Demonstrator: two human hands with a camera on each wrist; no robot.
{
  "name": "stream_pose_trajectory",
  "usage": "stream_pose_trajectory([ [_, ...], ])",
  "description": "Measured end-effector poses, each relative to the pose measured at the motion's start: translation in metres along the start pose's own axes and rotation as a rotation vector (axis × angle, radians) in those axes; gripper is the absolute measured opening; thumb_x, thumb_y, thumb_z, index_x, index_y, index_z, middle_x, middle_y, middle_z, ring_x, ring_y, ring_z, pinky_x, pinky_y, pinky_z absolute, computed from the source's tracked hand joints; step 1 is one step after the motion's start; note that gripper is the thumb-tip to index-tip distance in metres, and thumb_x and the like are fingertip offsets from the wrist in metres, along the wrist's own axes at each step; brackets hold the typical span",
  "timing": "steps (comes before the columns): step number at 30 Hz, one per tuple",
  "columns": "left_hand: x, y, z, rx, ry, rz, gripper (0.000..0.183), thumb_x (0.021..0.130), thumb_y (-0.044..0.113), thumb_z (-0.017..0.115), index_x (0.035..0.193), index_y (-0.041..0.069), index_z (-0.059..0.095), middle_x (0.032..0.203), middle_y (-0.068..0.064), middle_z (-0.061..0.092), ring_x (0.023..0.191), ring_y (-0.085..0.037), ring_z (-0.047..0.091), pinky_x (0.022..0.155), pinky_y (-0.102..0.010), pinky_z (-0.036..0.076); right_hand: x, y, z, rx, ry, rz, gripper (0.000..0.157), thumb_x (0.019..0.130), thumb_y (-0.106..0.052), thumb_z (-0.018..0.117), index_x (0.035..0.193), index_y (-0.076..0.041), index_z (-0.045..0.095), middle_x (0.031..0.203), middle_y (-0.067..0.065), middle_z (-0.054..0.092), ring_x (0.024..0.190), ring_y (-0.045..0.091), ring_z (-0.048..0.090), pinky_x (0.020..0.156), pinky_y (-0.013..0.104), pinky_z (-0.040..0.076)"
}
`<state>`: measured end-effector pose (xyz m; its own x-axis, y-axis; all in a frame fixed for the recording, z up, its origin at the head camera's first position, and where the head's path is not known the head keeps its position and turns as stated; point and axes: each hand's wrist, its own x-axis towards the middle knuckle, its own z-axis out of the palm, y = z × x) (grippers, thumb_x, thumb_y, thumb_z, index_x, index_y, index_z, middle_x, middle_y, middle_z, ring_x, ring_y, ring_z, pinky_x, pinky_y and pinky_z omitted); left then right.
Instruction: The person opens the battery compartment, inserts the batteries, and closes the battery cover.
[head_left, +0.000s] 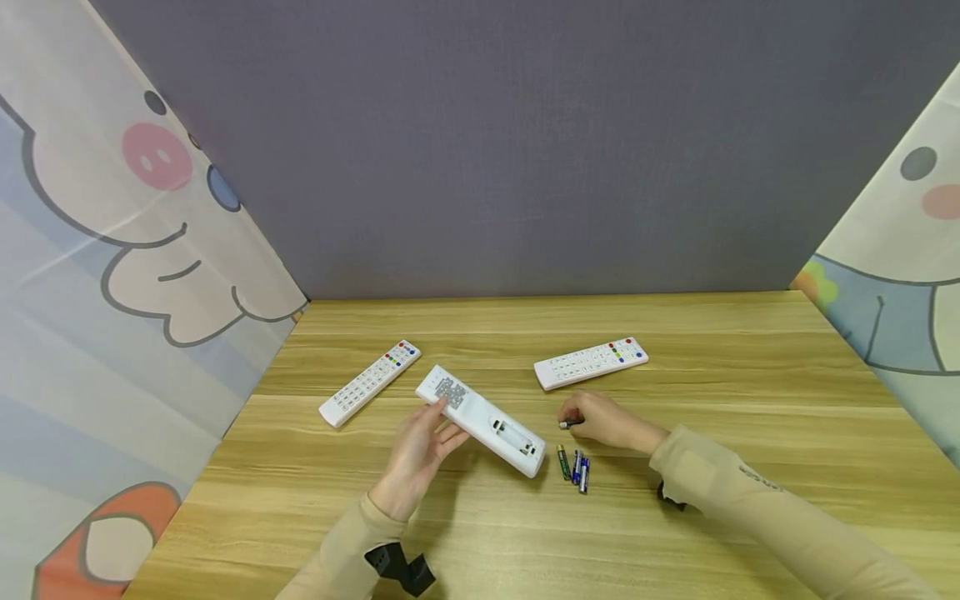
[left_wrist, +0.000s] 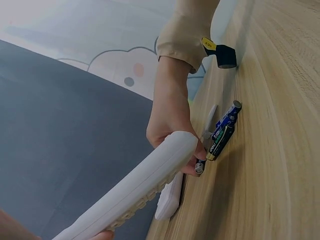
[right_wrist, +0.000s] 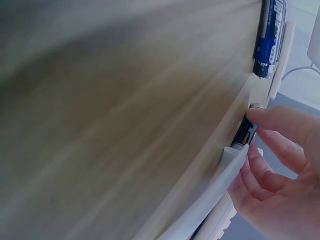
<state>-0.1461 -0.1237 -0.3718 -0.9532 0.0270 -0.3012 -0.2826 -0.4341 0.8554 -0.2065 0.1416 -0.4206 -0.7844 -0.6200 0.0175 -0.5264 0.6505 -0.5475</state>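
My left hand (head_left: 420, 454) holds a white remote control (head_left: 480, 419) by its side, thumb on top and fingers beneath. Its back faces up, with a label at the far end and an uncovered battery compartment (head_left: 514, 435) at the near end. Over the table, my right hand (head_left: 600, 419) pinches a black battery (right_wrist: 245, 131) between thumb and fingers. Just in front of that hand lie a green-and-black battery (head_left: 563, 462) and two blue batteries (head_left: 584, 476), side by side. A smooth white plastic piece (right_wrist: 220, 175) shows beneath the right fingers in the right wrist view.
A second remote control (head_left: 370, 384) lies buttons up at the left of the wooden table (head_left: 262, 517). Another remote control (head_left: 591, 363) lies buttons up beyond my right hand. A grey panel (head_left: 525, 150) stands along the table's back edge, with cartoon-printed cloth (head_left: 172, 275) at the sides.
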Motion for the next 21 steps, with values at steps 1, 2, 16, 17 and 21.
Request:
stream_pose_trajectory([
  [1, 0.000, 0.000, 0.000, -0.001, -0.001, 0.000, 0.038, 0.095, 0.011, 0.037, 0.125, -0.011, 0.028, 0.104, -0.012, 0.051, 0.088, -0.021, 0.058, 0.086, -0.038, 0.049, 0.000, 0.000, 0.000, 0.001, 0.000, 0.001, 0.018, 0.070, 0.005, 0.064, 0.087, -0.003, 0.066, 0.079, 0.000, 0.060, 0.072, 0.010, 0.051, 0.063, 0.022, 0.046],
  [2, 0.000, 0.000, 0.000, -0.002, -0.007, 0.004, 0.039, 0.095, 0.011, 0.036, 0.125, -0.012, 0.028, 0.103, -0.012, 0.051, 0.088, -0.021, 0.058, 0.086, -0.038, 0.048, 0.000, 0.000, 0.000, 0.003, 0.002, 0.000, 0.018, 0.070, 0.004, 0.064, 0.087, -0.002, 0.065, 0.079, 0.000, 0.059, 0.072, 0.010, 0.051, 0.062, 0.022, 0.046],
  [16, 0.001, 0.000, 0.000, -0.037, 0.011, -0.008, 0.038, 0.094, 0.010, 0.038, 0.124, -0.011, 0.028, 0.104, -0.013, 0.050, 0.089, -0.023, 0.059, 0.088, -0.040, 0.047, -0.005, -0.007, 0.000, 0.105, 0.086, 0.005, 0.020, 0.069, 0.002, 0.062, 0.087, -0.004, 0.060, 0.075, -0.005, 0.053, 0.067, 0.006, 0.045, 0.057, 0.019, 0.044],
  [17, 0.001, 0.000, 0.000, -0.039, 0.012, -0.009, 0.037, 0.094, 0.010, 0.037, 0.124, -0.011, 0.028, 0.104, -0.013, 0.050, 0.089, -0.023, 0.059, 0.088, -0.040, 0.047, -0.006, -0.008, 0.000, 0.115, 0.089, 0.005, 0.020, 0.069, 0.002, 0.062, 0.087, -0.004, 0.060, 0.074, -0.005, 0.053, 0.067, 0.006, 0.045, 0.056, 0.019, 0.044],
  [21, 0.000, 0.000, 0.000, -0.042, 0.007, -0.006, 0.039, 0.095, 0.010, 0.037, 0.126, -0.011, 0.027, 0.106, -0.014, 0.050, 0.091, -0.024, 0.058, 0.089, -0.041, 0.046, -0.010, -0.014, -0.002, 0.140, 0.104, -0.001, 0.018, 0.071, 0.001, 0.062, 0.089, -0.005, 0.059, 0.075, -0.005, 0.053, 0.066, 0.005, 0.046, 0.056, 0.019, 0.045],
])
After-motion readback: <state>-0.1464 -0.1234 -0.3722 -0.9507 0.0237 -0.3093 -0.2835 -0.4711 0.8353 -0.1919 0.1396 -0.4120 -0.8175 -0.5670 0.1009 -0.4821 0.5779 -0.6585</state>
